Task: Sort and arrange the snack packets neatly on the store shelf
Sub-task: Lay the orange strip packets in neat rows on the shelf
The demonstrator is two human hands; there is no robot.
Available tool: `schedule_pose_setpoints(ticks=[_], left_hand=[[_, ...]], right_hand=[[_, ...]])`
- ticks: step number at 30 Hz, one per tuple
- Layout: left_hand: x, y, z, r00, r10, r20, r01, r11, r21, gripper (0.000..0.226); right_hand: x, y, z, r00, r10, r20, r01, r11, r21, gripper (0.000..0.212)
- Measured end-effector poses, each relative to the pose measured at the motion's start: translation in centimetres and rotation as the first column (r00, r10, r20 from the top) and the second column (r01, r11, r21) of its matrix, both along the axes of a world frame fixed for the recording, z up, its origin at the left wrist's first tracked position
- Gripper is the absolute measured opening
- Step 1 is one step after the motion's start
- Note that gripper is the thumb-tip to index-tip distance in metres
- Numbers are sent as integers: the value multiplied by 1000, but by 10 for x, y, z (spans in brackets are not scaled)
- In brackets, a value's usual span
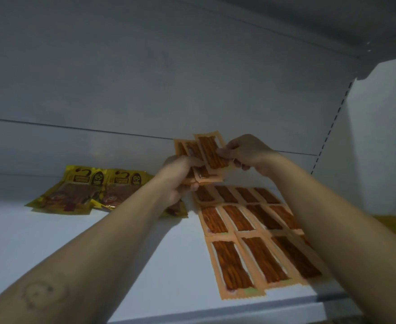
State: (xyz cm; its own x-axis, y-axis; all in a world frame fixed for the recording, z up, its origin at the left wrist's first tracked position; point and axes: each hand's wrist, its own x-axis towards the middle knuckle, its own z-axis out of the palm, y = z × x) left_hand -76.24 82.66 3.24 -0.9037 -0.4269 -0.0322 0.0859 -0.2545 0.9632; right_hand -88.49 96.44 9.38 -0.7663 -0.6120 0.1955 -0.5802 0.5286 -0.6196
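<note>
Head view: above the white shelf (52, 242), the left hand (180, 176) curls its fingers round a fan of orange snack packets (187, 147). The right hand (248, 153) pinches the front packet (212, 150). Laid orange packets (246, 230) lie in rows just below, and yellow packets (87, 190) lie to the left.

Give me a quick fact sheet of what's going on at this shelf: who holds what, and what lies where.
left hand: grips a bunch of orange packets held above the shelf
right hand: pinches the front packet of that bunch
laid orange packets: flat in neat rows on the right of the shelf, below the hands
yellow packets: side by side, left of the orange rows, near the back
work left: the held bunch is not yet laid down
</note>
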Motion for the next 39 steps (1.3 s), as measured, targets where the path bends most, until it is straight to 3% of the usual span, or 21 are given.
schedule_pose_setpoints(ticks=[4, 8, 12, 15, 19, 23, 24, 26, 29, 31, 33, 37, 39], left_hand=[[-17, 6, 10, 985, 170, 0, -170, 983, -63, 10], [-41, 12, 8, 960, 281, 24, -280, 960, -24, 13], [-63, 25, 2, 943, 333, 23, -334, 940, 69, 14], [-69, 39, -11, 943, 332, 33, -333, 937, 104, 12], [-68, 47, -28, 954, 301, 0, -299, 948, -113, 11], [-66, 45, -28, 959, 282, -15, -281, 949, -144, 13], [-67, 45, -27, 959, 284, -17, -284, 950, -133, 13], [-66, 46, -27, 958, 285, -16, -285, 952, -108, 17], [-66, 51, -27, 955, 294, -36, -296, 952, -84, 18], [-64, 59, -27, 963, 263, -52, -267, 959, -92, 12], [-62, 69, -28, 980, 189, -57, -194, 975, -110, 9], [-62, 78, -27, 996, 91, -12, -92, 992, -90, 8], [-62, 77, -25, 995, 88, 38, -85, 994, -64, 9]], right_hand=[[-39, 26, -14, 991, -70, 112, 69, 998, 13, 41], [-66, 32, -54, 955, -128, 268, 111, 991, 78, 27], [-82, 28, -78, 925, -140, 353, 106, 988, 114, 27], [-85, 22, -86, 958, -132, 255, 76, 972, 221, 28], [-90, 17, -87, 991, -101, 88, 57, 913, 404, 29], [-94, 20, -87, 998, -55, 14, 39, 844, 534, 32], [-95, 23, -85, 998, -51, -31, 60, 853, 519, 35], [-97, 32, -76, 997, -66, -46, 78, 940, 332, 39], [-89, 52, -56, 963, -2, 270, -5, 1000, 25, 51], [-79, 61, -52, 930, 125, 346, -136, 991, 9, 52], [-72, 66, -54, 933, 205, 294, -218, 976, 12, 37], [-86, 78, -56, 959, 152, 241, -126, 985, -122, 32], [-100, 90, -64, 967, 70, 245, -46, 994, -104, 31]])
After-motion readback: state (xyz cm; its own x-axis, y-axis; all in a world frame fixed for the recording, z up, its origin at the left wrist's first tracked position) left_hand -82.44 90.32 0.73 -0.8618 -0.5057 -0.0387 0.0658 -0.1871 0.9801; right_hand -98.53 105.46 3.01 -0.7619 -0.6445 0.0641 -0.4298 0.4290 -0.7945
